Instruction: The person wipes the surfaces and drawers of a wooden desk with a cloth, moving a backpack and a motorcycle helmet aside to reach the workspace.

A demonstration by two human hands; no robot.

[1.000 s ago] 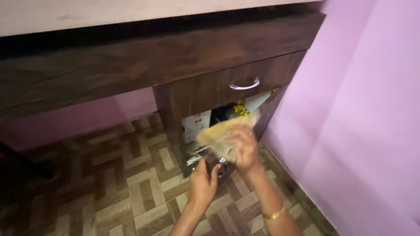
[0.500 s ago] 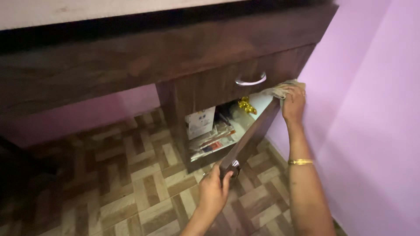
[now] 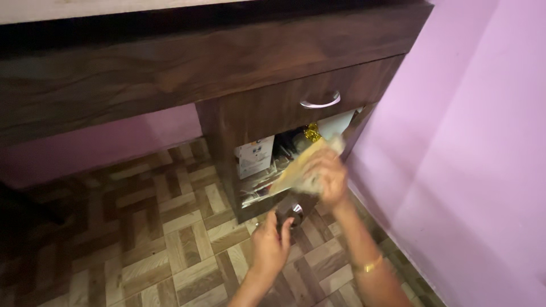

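Observation:
A dark wooden desk has a drawer with a curved silver handle (image 3: 320,103) and an open cabinet below it. My left hand (image 3: 269,245) grips the round metal knob (image 3: 295,210) on the edge of the swung-out cabinet door (image 3: 307,203). My right hand (image 3: 329,177) presses a yellowish cloth (image 3: 302,167) against the inner face of that door, about halfway down. A gold bangle (image 3: 367,265) sits on my right wrist. Inside the cabinet I see a white box (image 3: 254,156), stacked papers (image 3: 257,187) and a shiny gold ribbon (image 3: 311,132).
A pink wall (image 3: 466,148) stands close on the right of the desk. The floor (image 3: 159,239) is brown patterned tile. The dark leg space (image 3: 96,148) under the desk lies to the left, with a dark object (image 3: 23,210) at the far left.
My right hand brought the cloth down from the door's top corner near the drawer to the middle of the door. My left hand stayed on the knob.

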